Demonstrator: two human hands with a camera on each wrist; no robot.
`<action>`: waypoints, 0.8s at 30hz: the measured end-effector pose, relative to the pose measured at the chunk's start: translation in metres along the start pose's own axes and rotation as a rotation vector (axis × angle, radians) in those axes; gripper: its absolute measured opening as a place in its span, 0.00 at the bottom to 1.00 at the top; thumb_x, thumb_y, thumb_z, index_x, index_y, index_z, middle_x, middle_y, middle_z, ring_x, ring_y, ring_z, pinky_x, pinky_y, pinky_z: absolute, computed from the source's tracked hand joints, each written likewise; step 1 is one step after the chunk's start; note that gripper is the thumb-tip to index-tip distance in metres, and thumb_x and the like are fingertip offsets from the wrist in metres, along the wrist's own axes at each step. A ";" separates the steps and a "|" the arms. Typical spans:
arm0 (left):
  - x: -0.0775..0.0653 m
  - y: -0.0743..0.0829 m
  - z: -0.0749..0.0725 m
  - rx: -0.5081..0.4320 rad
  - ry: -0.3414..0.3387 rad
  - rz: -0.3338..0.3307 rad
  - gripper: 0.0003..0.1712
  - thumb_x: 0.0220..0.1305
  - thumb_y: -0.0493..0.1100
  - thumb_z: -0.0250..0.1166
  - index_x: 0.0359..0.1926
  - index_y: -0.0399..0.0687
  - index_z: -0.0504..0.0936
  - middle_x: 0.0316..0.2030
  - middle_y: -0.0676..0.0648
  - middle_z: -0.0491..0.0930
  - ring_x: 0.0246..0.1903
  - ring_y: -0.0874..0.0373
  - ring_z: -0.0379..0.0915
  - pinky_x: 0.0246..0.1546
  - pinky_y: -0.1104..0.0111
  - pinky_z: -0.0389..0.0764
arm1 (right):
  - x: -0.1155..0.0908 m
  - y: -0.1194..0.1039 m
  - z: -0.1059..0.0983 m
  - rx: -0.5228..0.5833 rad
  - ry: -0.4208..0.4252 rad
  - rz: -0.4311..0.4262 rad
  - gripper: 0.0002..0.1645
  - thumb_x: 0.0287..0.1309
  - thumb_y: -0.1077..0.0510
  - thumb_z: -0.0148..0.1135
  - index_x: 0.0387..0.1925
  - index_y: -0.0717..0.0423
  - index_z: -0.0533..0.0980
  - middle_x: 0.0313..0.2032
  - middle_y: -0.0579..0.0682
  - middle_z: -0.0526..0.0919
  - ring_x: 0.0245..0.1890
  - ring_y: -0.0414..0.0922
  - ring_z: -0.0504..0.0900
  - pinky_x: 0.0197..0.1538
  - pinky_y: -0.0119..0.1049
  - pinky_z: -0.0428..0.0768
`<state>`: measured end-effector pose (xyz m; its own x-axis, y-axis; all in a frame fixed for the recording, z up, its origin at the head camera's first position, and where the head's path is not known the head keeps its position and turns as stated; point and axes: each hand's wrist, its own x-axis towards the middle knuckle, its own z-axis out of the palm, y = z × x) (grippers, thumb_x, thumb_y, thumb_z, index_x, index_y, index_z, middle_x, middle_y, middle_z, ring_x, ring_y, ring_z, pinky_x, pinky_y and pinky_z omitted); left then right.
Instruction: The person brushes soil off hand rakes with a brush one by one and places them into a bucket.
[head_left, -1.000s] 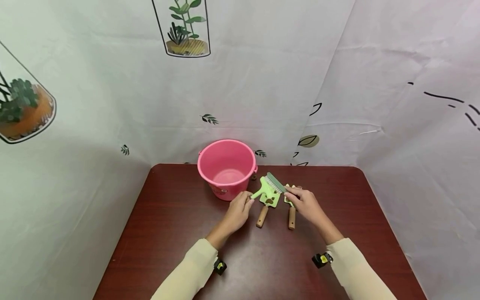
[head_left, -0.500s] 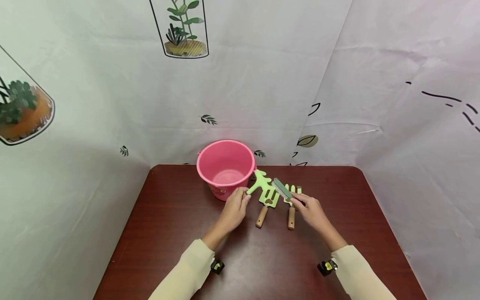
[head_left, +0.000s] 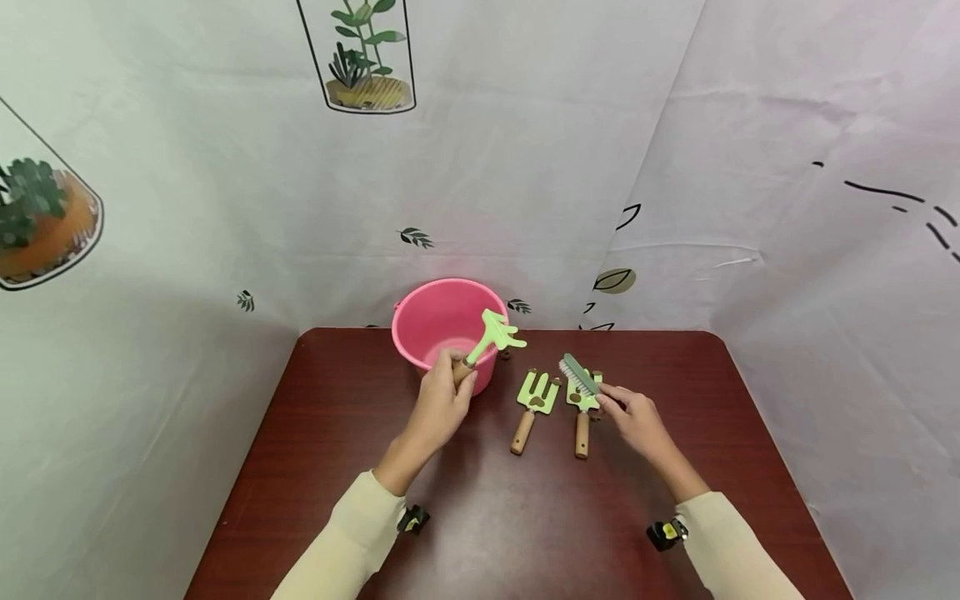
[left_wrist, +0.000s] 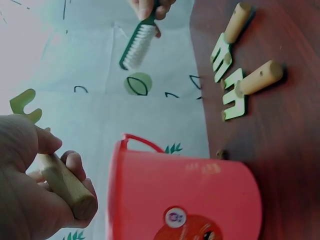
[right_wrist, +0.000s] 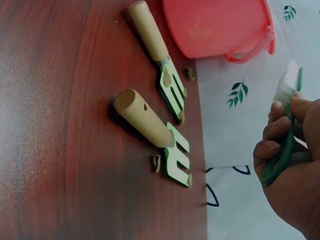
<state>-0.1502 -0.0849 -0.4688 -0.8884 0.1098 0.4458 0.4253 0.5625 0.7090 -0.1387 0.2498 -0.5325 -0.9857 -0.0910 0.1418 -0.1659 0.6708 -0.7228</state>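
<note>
Green rake [head_left: 495, 332] gripped by left hand [head_left: 438, 404] near bucket [head_left: 431, 315]
Brush [head_left: 578, 374] is held right of bucket by right hand [head_left: 639, 423].

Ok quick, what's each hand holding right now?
Left hand: closed, holding the little green rake by its wooden handle.
Right hand: closed, holding the green brush with white bristles.

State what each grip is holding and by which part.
The left grip holds a green rake by its wooden handle; the right grip holds a brush by its green handle.
</note>
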 end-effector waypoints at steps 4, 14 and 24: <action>0.006 -0.002 -0.009 0.017 0.012 0.008 0.17 0.68 0.33 0.66 0.53 0.33 0.72 0.38 0.38 0.81 0.35 0.48 0.76 0.39 0.57 0.79 | 0.003 0.000 -0.003 -0.009 0.010 -0.001 0.21 0.74 0.56 0.60 0.60 0.65 0.80 0.40 0.57 0.86 0.31 0.40 0.76 0.32 0.32 0.73; 0.018 -0.009 -0.027 0.169 0.032 -0.026 0.14 0.71 0.32 0.61 0.55 0.30 0.73 0.45 0.34 0.78 0.44 0.42 0.78 0.50 0.49 0.82 | 0.002 0.001 -0.006 -0.015 0.015 0.015 0.21 0.74 0.56 0.60 0.61 0.62 0.80 0.40 0.56 0.86 0.30 0.40 0.75 0.31 0.32 0.73; 0.031 -0.019 -0.033 0.335 0.029 -0.070 0.10 0.75 0.33 0.58 0.48 0.27 0.79 0.39 0.30 0.75 0.40 0.36 0.75 0.47 0.47 0.81 | -0.002 0.006 -0.011 0.001 0.015 0.032 0.21 0.74 0.56 0.60 0.62 0.62 0.80 0.43 0.60 0.89 0.33 0.43 0.81 0.33 0.33 0.76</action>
<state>-0.1796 -0.1193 -0.4502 -0.9060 0.0411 0.4212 0.2791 0.8063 0.5216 -0.1379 0.2620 -0.5301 -0.9900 -0.0583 0.1287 -0.1342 0.6724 -0.7279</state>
